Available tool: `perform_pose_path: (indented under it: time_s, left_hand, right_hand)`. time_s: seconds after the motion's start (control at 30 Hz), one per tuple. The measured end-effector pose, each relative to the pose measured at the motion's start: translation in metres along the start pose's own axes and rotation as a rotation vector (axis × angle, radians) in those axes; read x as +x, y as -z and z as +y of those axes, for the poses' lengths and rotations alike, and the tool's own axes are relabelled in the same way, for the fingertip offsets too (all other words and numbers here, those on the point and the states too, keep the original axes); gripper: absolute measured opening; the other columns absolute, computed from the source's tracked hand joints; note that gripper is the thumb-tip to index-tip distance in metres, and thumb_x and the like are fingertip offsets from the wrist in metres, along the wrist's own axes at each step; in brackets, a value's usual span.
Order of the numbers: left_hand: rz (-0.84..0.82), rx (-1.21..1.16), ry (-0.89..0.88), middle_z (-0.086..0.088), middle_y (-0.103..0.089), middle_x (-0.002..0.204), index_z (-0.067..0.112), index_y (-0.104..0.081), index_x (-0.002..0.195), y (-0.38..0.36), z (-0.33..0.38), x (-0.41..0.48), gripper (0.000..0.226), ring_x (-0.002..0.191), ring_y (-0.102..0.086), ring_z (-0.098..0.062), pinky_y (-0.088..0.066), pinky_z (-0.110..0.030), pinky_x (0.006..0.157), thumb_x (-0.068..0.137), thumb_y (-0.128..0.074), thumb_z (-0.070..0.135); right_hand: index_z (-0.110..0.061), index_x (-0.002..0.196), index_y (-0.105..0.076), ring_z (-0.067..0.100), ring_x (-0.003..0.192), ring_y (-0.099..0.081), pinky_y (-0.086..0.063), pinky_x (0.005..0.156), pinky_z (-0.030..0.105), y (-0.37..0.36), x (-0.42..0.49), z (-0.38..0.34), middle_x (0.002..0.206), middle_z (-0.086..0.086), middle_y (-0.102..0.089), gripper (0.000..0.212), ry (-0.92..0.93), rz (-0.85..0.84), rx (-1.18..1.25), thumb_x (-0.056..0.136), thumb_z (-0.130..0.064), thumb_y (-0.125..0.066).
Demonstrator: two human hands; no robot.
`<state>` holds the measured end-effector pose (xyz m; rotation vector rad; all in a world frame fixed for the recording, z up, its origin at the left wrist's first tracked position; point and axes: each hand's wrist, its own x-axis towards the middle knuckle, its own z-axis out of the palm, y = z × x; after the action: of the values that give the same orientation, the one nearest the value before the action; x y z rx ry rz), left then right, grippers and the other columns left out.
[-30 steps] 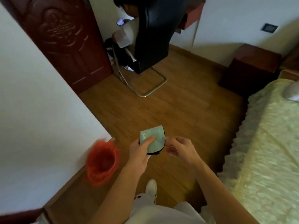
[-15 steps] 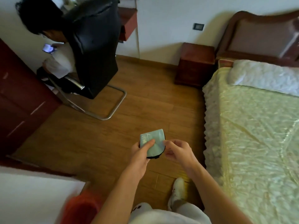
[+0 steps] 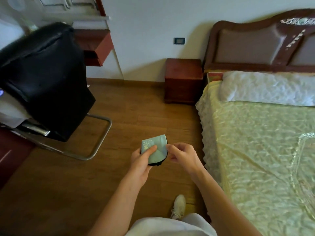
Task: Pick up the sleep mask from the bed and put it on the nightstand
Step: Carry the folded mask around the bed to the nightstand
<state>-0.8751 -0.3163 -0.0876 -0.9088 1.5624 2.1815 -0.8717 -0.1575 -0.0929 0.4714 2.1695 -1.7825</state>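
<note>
The sleep mask point(image 3: 156, 149) is pale green, seemingly black-edged; nightstand point(image 3: 183, 80) reddish-brown; bedspread point(image 3: 264, 150) shiny pale yellow; chair point(image 3: 44, 79) black.

A black padded office chair point(image 3: 42, 79) on a bent chrome tube base point(image 3: 95, 143) stands on the brown wood-plank floor point(image 3: 139, 114) at the left. Behind it, reddish wooden drawers point(image 3: 95, 46) jut from the white wall point(image 3: 144, 23), which carries a small dark rectangular wall plate point(image 3: 179, 40). A white quilted pillow point(image 3: 265, 87) lies before a dark carved wooden headboard with a padded panel point(image 3: 252, 46), and a white sneaker point(image 3: 179, 206) rests on the floor at the bottom.
</note>
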Motion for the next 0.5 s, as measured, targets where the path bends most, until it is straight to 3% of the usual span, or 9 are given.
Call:
perform_pose_path:
  time_s: [0.27, 0.5]
  left_hand:
    - [-0.034, 0.031, 0.027, -0.018, -0.069, 0.113, 0.005, -0.060, 0.122, -0.118, 0.048, 0.071, 0.043, 0.103, -0.067, -0.031, -0.058, -0.037, 0.074, 0.082, -0.075, 0.014]
    - [-0.034, 0.072, 0.056, -0.017, -0.071, 0.110, 0.005, -0.062, 0.120, -0.174, 0.079, 0.132, 0.040, 0.099, -0.069, -0.030, -0.058, -0.037, 0.071, 0.083, -0.074, 0.013]
  right_hand:
    - [-0.012, 0.113, -0.071, 0.012, 0.090, -0.073, -0.060, 0.066, 0.019, 0.072, 0.106, -0.033, 0.101, 0.001, -0.075, 0.042, -0.024, 0.013, 0.061, 0.088, -0.045, -0.067]
    - [-0.013, 0.103, -0.075, 0.014, 0.086, -0.073, -0.063, 0.072, 0.026, 0.106, 0.177, -0.050, 0.095, 0.003, -0.077, 0.034, -0.068, 0.048, 0.106, 0.088, -0.042, -0.069]
